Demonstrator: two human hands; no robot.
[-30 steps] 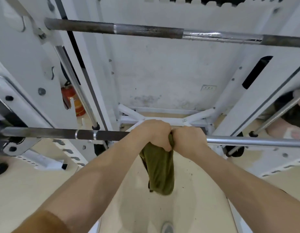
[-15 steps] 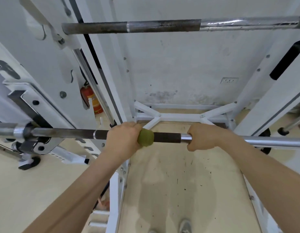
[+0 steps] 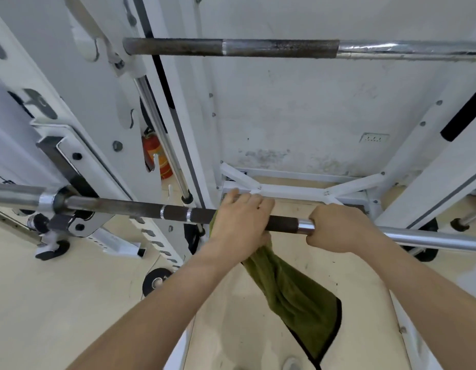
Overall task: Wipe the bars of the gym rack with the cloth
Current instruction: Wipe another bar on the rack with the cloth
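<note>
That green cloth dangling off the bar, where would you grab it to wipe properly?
Probably the gathered top of the green cloth, right at the lower bar, where the left hand holds it. Come from above, over the bar, so the hand wraps cloth and bar together. The loose tail hanging down to the right is flat and free, likely to swing.

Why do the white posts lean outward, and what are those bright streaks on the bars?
Head view: the wide-angle lens bends the white posts outward; room light glares off the chrome of the upper bar and lower bar; elsewhere light is soft, shadows faint even below the cloth.
</note>
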